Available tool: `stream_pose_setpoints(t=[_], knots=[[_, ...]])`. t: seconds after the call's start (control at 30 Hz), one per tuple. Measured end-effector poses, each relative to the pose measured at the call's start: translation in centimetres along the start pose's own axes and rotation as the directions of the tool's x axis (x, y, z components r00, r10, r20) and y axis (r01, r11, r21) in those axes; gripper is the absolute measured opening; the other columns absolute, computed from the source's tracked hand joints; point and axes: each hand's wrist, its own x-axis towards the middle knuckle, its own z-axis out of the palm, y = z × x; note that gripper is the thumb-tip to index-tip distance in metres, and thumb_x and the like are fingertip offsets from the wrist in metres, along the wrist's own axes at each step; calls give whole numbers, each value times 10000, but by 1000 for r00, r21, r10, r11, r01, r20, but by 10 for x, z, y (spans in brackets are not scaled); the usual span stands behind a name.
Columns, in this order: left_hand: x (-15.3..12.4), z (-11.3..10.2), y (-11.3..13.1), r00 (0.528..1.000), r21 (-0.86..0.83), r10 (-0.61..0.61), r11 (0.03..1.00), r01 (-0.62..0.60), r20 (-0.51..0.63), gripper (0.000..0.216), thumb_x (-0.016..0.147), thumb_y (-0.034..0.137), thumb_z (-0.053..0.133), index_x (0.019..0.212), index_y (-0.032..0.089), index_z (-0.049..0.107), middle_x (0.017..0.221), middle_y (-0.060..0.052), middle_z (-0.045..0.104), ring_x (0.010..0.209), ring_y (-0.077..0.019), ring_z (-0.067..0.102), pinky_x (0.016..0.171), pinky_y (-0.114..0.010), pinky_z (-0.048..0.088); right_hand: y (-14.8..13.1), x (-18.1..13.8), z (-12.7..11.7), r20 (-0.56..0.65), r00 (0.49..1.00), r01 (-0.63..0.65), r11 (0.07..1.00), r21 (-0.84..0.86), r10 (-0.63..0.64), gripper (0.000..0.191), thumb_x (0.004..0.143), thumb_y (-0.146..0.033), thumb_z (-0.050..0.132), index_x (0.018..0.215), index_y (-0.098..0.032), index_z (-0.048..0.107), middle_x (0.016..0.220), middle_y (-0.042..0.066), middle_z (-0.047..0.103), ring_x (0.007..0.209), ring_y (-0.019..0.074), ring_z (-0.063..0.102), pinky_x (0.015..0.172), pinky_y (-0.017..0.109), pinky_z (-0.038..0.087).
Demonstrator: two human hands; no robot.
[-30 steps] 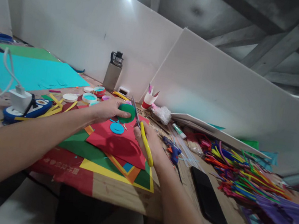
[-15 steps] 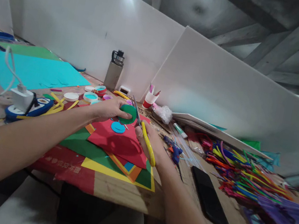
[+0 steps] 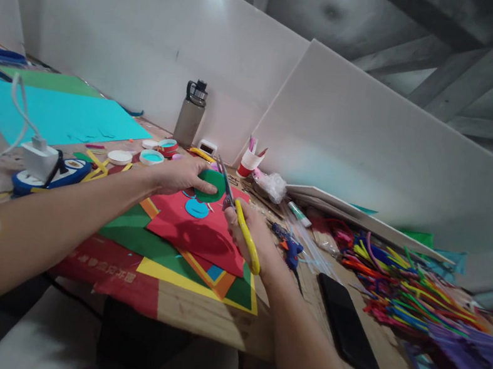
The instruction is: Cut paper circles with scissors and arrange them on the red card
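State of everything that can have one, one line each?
Left hand, closed on green disc
Green disc, held above red sheet
Right hand, closed on scissors
Scissors, held; blade gap unclear
Bottle, upright, lid on
Cup, upright, holding slim items
Phone, flat, dark
Glue gun, lying down
White tub, open

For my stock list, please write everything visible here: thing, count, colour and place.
green disc: 1, green, in left hand
scissors: 1, yellow handles, in right hand
red sheet: 1, red, below hands
blue disc: at least 1, blue, on red sheet
other sheets: several, green, orange, yellow, under red sheet
far sheets: 2, blue, green, left
bottle: 1, grey, by wall
tubs: at least 2, white, red, near bottle
cup: 1, white, red, right of bottle
phone: 1, black, right
glue gun: 1, blue, beyond phone
stems: many, mixed, far right
plug: 1, white, left
table: 1, brown, below
scraps: uncounted, mixed, across table
wall: 1, white, back
left hand: 1, bare, centre
right hand: 1, bare, centre
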Motion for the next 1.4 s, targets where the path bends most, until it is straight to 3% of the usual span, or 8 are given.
stream_pose_setpoints(t=[0.3,0.77,0.93,1.07,1.17,1.23,1.3,1.4], knots=[[1,-3,2,985,190,-8,982,-25,172,186,643,278,770,716,137,673,595,-4,586,503,-89,495,451,-194,334,7,4,-3,77,995,69,991,-114,-60,431,908,-618,388,803,-207,470,680,-23,460,634,129,417,563,245,301],[4,-12,3,985,322,17,944,-73,173,182,619,286,765,699,147,678,615,-18,616,539,-118,526,512,-233,386,3,2,-6,88,994,66,993,-94,-57,402,880,-582,478,753,-200,470,629,-39,406,591,111,398,534,233,283],[6,-9,0,989,475,14,876,-85,150,165,616,305,757,641,160,681,576,-12,616,521,-133,528,502,-244,357,14,7,1,-50,999,4,999,48,-1,388,824,-589,568,804,-204,521,619,-35,454,553,114,427,509,237,328],[5,6,-4,980,581,11,804,-127,198,190,598,335,765,674,170,710,576,2,630,515,-134,522,504,-248,321,20,10,8,-140,990,14,965,263,24,407,779,-513,662,1016,-214,519,700,-35,513,553,111,468,500,237,389],[5,16,-7,958,560,4,811,-171,288,177,613,305,740,735,177,731,640,-1,666,553,-141,548,520,-247,330,20,8,10,-98,995,38,932,360,-3,456,748,-421,711,1098,-220,496,750,-39,524,565,103,481,504,235,421],[4,21,-8,966,566,-26,814,-128,256,161,601,290,749,705,172,715,614,-2,654,538,-143,542,508,-250,322,18,7,11,-96,995,53,925,376,-18,424,744,-364,717,1086,-219,512,747,-43,511,561,96,475,497,231,425],[3,24,-8,982,528,-28,846,-75,185,185,599,308,770,693,167,695,608,-5,649,538,-142,544,503,-248,325,15,6,11,-149,989,75,907,415,-13,390,743,-326,713,1067,-226,518,727,-54,489,531,88,462,474,228,418],[0,30,-12,991,274,71,957,-100,113,251,676,372,750,810,162,716,731,-32,695,622,-143,583,548,-239,377,14,9,12,-308,951,134,840,526,40,362,751,-307,698,1035,-249,481,711,-69,475,504,86,473,466,232,438]])
